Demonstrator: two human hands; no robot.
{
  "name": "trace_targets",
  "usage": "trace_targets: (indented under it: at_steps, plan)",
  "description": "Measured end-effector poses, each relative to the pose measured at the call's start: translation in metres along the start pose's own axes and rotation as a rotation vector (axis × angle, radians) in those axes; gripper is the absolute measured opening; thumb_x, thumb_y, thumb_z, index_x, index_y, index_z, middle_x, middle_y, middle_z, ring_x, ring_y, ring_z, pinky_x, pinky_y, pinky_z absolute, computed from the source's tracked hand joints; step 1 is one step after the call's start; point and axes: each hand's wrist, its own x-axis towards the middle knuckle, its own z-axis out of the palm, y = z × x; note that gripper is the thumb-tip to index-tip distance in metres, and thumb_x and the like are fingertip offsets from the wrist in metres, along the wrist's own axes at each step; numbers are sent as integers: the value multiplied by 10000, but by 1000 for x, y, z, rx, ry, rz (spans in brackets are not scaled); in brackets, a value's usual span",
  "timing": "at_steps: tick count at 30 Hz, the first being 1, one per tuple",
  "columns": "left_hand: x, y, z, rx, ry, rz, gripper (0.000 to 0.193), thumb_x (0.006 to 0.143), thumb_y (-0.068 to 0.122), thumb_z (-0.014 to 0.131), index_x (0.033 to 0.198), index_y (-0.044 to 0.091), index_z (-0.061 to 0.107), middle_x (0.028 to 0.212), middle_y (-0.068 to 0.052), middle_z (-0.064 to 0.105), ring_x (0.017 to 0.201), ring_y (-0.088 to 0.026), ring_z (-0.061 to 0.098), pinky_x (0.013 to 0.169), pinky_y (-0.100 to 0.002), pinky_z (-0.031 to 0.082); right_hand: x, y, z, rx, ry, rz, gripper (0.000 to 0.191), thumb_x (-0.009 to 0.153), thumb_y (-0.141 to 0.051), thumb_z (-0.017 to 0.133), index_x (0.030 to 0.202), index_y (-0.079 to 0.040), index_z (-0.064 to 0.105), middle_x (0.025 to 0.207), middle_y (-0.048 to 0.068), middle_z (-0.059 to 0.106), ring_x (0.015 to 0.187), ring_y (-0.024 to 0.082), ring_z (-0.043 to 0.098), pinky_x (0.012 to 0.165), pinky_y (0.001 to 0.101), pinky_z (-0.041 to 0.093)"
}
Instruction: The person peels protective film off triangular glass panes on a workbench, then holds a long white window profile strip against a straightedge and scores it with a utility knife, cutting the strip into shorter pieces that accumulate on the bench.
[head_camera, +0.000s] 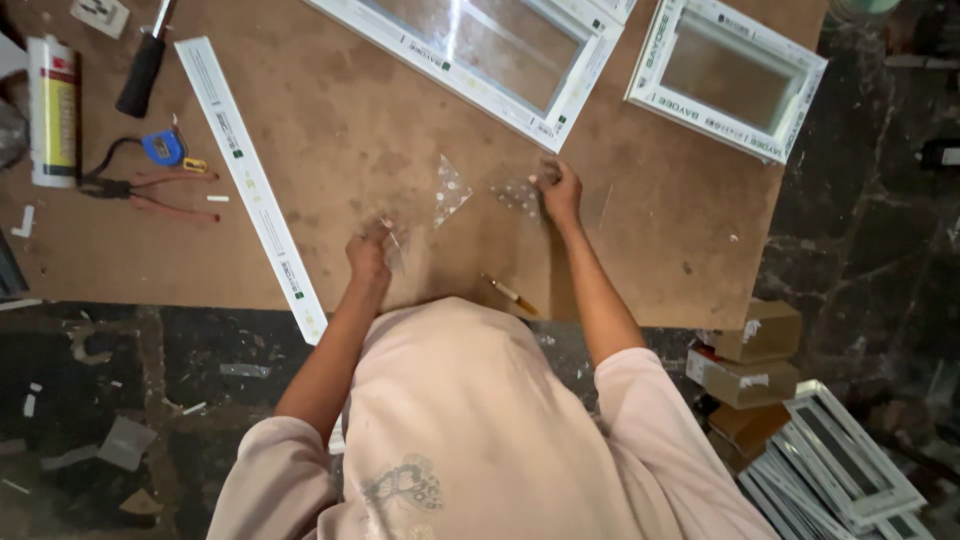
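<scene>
- On the brown board table (330, 130), which is filling the upper part of the view, the person in a pale pink shirt is leaning over the near edge with both arms reaching out.
- Under and around the table, a dark stone floor (860, 230) is showing, with small scraps lying on it at the left.
- The left hand (367, 256) is closing its fingers on the near edge of a clear plastic sheet (450, 190), which is lying flat on the table between the two hands.
- The right hand (560, 188) is pinching the far right part of the same sheet with bent fingers.
- Two white window frames with glass are lying at the far side: a large one (500, 50) and a smaller one (725, 75), apart from each other.
- One long white profile strip (250, 180) is lying diagonally at the left of the hands.
- One yellow pencil (512, 294) is resting near the table edge, between the arms.
- At the far left, one sealant tube (52, 110), one blue tape measure (163, 148), one pair of red-handled pliers (140, 192) and one black tool handle (142, 72) are lying near each other.
- On the floor at the right, three brown cardboard boxes (755, 365) are standing in a pile, and a stack of more white frames (850, 470) is lying just beside them; I cannot count these.
</scene>
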Motion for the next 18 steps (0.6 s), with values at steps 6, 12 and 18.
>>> trace_targets:
  at_steps: [6, 12, 18]
  plan:
    - [15, 5, -27, -181, -70, -45, 288, 912, -26, 567, 1190, -81, 618, 1151, -221, 682, 1012, -372, 714, 888, -481, 642, -3, -1, 0, 62, 34, 31, 261, 817, -60, 830, 1059, -31, 739, 931, 38, 766, 857, 115, 698, 781, 275, 552]
    - [4, 5, -54, 22, -59, -125, 255, 946, 29, 592, 1160, -111, 589, 1123, -235, 686, 997, -390, 719, 883, -523, 648, -30, 7, -11, 300, 49, 217, 182, 888, -21, 782, 1067, -28, 751, 909, 27, 751, 802, 103, 666, 685, 267, 530]
    - [-13, 1, -81, 110, -76, -257, 263, 967, 117, 620, 1184, -26, 584, 1102, -199, 688, 981, -362, 720, 864, -480, 619, -86, 21, 0, 233, -160, 193, 291, 851, -7, 773, 1130, -60, 711, 851, 12, 709, 777, 85, 651, 677, 242, 524]
